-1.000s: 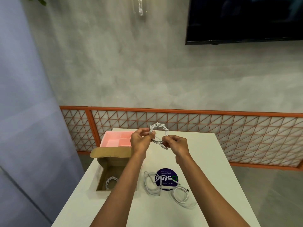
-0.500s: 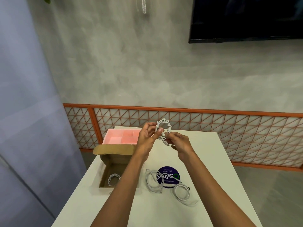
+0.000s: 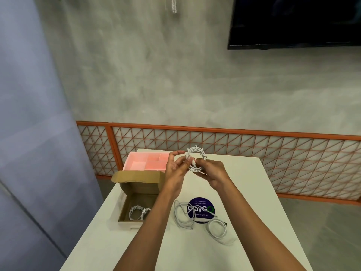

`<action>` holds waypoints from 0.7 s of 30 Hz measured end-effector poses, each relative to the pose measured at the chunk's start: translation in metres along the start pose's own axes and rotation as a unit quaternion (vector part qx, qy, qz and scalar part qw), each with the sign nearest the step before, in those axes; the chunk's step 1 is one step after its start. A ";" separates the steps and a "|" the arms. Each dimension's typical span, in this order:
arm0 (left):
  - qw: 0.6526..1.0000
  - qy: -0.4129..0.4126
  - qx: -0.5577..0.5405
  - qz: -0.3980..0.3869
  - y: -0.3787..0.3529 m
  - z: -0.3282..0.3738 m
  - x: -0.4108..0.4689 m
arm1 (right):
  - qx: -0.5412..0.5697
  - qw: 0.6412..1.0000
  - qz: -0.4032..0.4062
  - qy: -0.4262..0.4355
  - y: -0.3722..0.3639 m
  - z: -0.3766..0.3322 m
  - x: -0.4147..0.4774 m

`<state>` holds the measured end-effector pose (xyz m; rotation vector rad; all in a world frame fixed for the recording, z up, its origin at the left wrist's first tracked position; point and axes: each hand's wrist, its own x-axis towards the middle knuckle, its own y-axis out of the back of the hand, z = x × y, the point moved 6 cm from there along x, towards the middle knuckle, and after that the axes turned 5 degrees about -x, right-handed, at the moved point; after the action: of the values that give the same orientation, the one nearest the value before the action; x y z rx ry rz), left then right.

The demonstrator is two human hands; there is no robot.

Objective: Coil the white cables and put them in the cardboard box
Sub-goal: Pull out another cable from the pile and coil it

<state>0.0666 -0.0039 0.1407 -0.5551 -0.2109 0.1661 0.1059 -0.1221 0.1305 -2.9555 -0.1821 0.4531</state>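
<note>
A white cable wound into a small ring is held up above the white table. My left hand grips its left side and my right hand pinches its lower right, with the cable's end between the fingers. An open cardboard box sits on the table's left, and two small coiled white cables lie inside it. Loose white cables lie spread on the table below my hands, partly over a round purple sticker.
A pink compartment tray stands behind the box at the table's far left corner. An orange lattice railing runs along the grey wall beyond the table. A dark screen hangs on the wall at upper right.
Both hands have kept hold of the ring of cable and turned it slightly; my right hand's fingers have worked the cable's end closer in against the coil.
</note>
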 end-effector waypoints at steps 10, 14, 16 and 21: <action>0.988 0.035 -0.124 0.083 0.010 -0.010 0.007 | 0.047 0.998 -0.031 0.035 -0.005 -0.007 0.002; 0.975 0.072 -0.194 0.086 0.012 -0.016 0.009 | -0.002 0.998 -0.067 0.012 -0.009 -0.007 -0.001; 0.967 0.080 -0.228 0.084 0.011 -0.016 0.009 | 0.021 0.996 -0.088 -0.004 -0.012 -0.006 -0.003; 0.949 0.067 -0.306 0.027 0.007 -0.014 0.016 | 0.147 0.980 -0.123 -0.062 -0.021 0.000 -0.005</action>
<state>0.0850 -0.0015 0.1278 -1.1892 -0.1113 0.1139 0.0989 -0.1020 0.1355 -2.5755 -0.4469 0.5739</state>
